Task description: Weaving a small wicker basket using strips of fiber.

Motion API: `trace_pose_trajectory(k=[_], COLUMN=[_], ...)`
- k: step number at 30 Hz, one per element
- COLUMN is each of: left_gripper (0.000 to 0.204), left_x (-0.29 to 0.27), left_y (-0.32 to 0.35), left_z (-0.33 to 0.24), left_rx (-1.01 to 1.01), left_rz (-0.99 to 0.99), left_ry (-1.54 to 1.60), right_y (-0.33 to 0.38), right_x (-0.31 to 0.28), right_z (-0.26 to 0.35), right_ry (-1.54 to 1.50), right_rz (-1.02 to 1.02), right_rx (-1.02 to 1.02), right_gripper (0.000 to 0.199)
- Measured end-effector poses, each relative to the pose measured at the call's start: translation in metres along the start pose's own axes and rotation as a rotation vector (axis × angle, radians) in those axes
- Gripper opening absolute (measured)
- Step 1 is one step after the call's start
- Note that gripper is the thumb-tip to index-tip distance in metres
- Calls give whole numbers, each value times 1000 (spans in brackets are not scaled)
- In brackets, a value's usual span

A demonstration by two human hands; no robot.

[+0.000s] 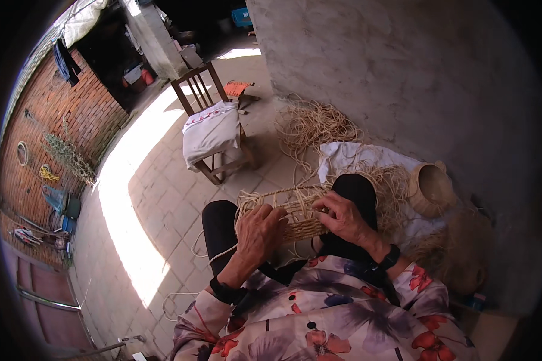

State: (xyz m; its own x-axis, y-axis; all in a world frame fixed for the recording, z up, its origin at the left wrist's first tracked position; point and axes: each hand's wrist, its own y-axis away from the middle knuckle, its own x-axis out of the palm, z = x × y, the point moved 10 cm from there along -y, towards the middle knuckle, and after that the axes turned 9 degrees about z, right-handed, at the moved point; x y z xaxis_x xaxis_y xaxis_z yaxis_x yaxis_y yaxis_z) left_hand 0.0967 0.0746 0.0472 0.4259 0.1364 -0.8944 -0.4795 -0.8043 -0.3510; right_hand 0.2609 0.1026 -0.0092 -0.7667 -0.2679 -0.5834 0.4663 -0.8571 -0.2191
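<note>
A partly woven straw basket (304, 229) rests across my lap between my knees. Its lower part is tightly woven, while loose strands and a twisted cord (283, 191) show along its far side. My left hand (261, 231) is closed over the basket's left end, with the fingertips curled out of sight against the weave. At the right end, my right hand (344, 218) has its thumb and fingers closed together at the weave; any single strand in the pinch is too small to make out. A thin straw cord (221, 255) trails left from beside my left hand.
A wooden chair (211, 133) draped with white cloth stands ahead. Heaped straw cord (316, 125) lies by the grey wall (403, 72). To the right, a round woven basket (430, 190) sits on a white sheet (343, 157) with loose fibre. A brick wall (60, 102) runs along the left.
</note>
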Motion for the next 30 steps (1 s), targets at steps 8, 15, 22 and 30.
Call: trace_pose_trajectory(k=[8, 15, 22, 30], left_gripper=[7, 8, 10, 11], left_x=[19, 8, 16, 15], left_y=[-12, -8, -9, -8], left_z=[-11, -10, -6, 4], left_rx=[17, -16, -19, -102], left_rz=[203, 219, 261, 252], left_ry=[119, 20, 62, 71], right_y=[1, 1, 11, 14], right_x=[10, 25, -38, 0], right_z=[-5, -2, -36, -53], right_ry=[-43, 101, -156, -437], right_rz=[45, 189, -172, 43], right_rx=[-114, -65, 24, 205], right_gripper=[32, 29, 21, 29])
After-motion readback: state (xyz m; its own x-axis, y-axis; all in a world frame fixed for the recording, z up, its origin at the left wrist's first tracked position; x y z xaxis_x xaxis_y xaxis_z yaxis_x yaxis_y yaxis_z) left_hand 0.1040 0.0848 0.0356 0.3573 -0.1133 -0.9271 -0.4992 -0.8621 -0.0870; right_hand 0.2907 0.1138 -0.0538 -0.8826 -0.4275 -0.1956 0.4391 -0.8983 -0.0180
